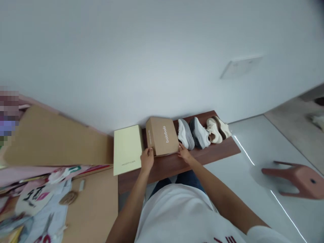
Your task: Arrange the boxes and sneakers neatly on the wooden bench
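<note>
Far left, red-handled metal scissors (47, 227) are lying among papers, and a tan cardboard panel (60, 138) is standing behind the clutter. Next, a pale yellow rectangular box (128, 145) is sitting at the left end of a long, narrow, reddish-brown wooden table (157, 171), its near edge overhanging slightly. Left hand (147, 159) is curling at the near left corner of a closed brown cardboard shoebox (162, 135) printed "balabala", thumb and fingers pinching that corner; whether any fingertips are reaching underneath, cannot tell. The shoebox is resting on the table close to the wall, between the yellow box and the shoes. Right hand (184, 152) is pinching the near right corner, fingers bunching near the first shoe. Judgement: even pressure at both corners is serving best, keeping the box square and the cardboard uncrushed; right knuckles are needing care beside that shoe. Further right, a grey-and-white sneaker (186, 133), a white sneaker with a dark heel (200, 133) and a pair of cream lace-up shoes (214, 131) are lining up along the table. Far right, a pink plastic stool (301, 179) is standing on the floor.
</note>
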A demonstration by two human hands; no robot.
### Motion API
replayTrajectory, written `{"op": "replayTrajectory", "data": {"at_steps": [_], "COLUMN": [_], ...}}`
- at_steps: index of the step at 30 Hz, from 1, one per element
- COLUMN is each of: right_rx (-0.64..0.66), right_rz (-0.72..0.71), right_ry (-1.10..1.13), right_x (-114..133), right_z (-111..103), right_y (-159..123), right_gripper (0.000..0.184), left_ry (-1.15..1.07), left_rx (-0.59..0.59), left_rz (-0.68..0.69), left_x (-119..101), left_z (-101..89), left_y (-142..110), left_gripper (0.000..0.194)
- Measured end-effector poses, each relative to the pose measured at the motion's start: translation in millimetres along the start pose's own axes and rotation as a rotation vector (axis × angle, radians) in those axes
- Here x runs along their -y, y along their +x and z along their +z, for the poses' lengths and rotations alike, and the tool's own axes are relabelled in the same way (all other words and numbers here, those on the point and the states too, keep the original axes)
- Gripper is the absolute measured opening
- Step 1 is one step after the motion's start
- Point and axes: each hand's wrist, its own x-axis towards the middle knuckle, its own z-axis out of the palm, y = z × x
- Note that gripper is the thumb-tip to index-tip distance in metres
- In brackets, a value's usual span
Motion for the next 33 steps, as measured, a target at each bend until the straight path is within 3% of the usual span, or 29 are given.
{"op": "replayTrajectory", "data": {"at_steps": [2,5,7,9,13,15,20,22,27,33], "right_rx": [-0.034,-0.116,-0.124,-0.058,0.168,0.217,-0.012,-0.085,-0.115,-0.174], "right_rz": [0.041,-0.201,-0.346,-0.375,-0.283,-0.250,-0.100,-0.111,-0.203,-0.279], "right_ry": [-0.015,-0.149,-0.227,-0.250,-0.064,0.031,0.045,0.027,0.005,-0.181], "right_x": [2,14,28,44,61,60,42,35,19,9], "right_z": [-2,5,15,26,40,37,12,4,1,4], "right_y": [-4,-13,-21,-30,-49,-55,-51,-45,-37,-36], "right_gripper": [0.056,0.055,0.051,0.044,0.045,0.047,0.051,0.052,0.052,0.054], "left_ry": [-0.248,-0.571,-0.637,-0.580,-0.351,-0.244,-0.003,0.085,0.099,-0.073], "left_rx": [-0.051,0.022,0.124,0.129,-0.053,-0.090,0.140,0.170,0.000,0.119], "left_rz": [-0.005,-0.147,-0.176,-0.098,0.133,0.219,0.356,0.291,-0.015,-0.081], "left_x": [-1,-5,-5,-4,0,-1,-4,0,20,28], "left_z": [5.8,14.3,15.0,12.8,13.9,20.6,44.6,49.3,39.8,36.3], "left_y": [0,-4,-11,-24,-54,-69,-93,-92,-63,-41], "left_gripper": [0.042,0.056,0.056,0.055,0.066,0.072,0.068,0.066,0.070,0.058]}}
